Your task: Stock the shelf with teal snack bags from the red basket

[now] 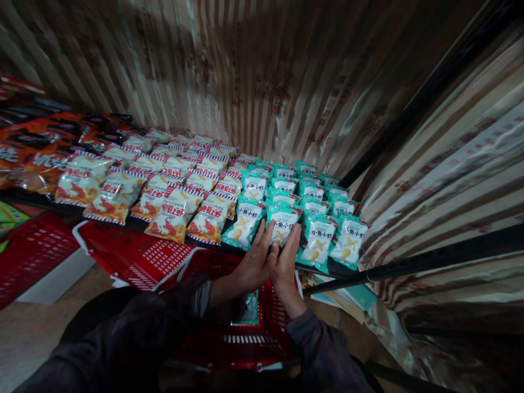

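My left hand [254, 263] and my right hand [285, 263] meet at the front edge of the shelf. Between their fingers stands a teal-and-white snack bag [283, 225], one hand along each side of it, its lower part hidden by the fingers. Directly left of it is another teal snack bag [244, 222], and on the right are two more of the same kind, the nearer being a teal bag [317, 240]. Several rows of matching bags stand behind. Below my wrists, a red basket [245, 349] has a teal package [250, 308] inside.
White-and-red shrimp snack bags [166, 213] fill the shelf to the left, with orange bags [45, 164] beyond. Another red basket [123, 248] sits below them. Striped plastic sheeting [254, 82] hangs behind; a dark metal post [409, 103] and bar [442, 251] are on the right.
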`<state>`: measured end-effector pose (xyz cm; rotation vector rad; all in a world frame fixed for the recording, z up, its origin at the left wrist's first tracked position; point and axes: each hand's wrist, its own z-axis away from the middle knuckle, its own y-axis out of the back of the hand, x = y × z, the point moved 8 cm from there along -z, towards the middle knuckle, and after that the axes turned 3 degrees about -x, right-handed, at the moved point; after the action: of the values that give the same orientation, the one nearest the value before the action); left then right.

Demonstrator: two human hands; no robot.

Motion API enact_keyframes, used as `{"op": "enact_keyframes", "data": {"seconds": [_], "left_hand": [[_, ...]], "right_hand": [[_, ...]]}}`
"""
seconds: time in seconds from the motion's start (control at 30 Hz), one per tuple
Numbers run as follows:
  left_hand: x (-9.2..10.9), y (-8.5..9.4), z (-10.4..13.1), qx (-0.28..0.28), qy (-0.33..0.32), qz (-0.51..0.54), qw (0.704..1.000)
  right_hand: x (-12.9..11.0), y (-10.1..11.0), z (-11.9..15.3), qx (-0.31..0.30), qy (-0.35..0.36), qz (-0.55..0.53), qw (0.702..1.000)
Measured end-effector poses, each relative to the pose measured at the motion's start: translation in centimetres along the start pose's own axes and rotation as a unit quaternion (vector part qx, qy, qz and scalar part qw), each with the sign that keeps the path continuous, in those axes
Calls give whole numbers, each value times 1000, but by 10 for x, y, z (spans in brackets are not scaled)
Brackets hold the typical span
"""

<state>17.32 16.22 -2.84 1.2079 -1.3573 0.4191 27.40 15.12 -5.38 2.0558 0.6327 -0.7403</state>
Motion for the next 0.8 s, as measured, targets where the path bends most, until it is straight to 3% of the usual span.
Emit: {"op": "enact_keyframes", "data": {"seconds": [0.23,0.5,0.8], "left_hand": [[-2,-4,-3,-18,-17,-23,999],[-4,-8,-3,-18,-58,-66,996],[-6,-12,14,15,-113,-110,987]], "right_hand": [[-16,1,4,26,101,102,989],[-14,-3,6,16,116,171,978],[-18,0,2,8,126,197,972]]}}
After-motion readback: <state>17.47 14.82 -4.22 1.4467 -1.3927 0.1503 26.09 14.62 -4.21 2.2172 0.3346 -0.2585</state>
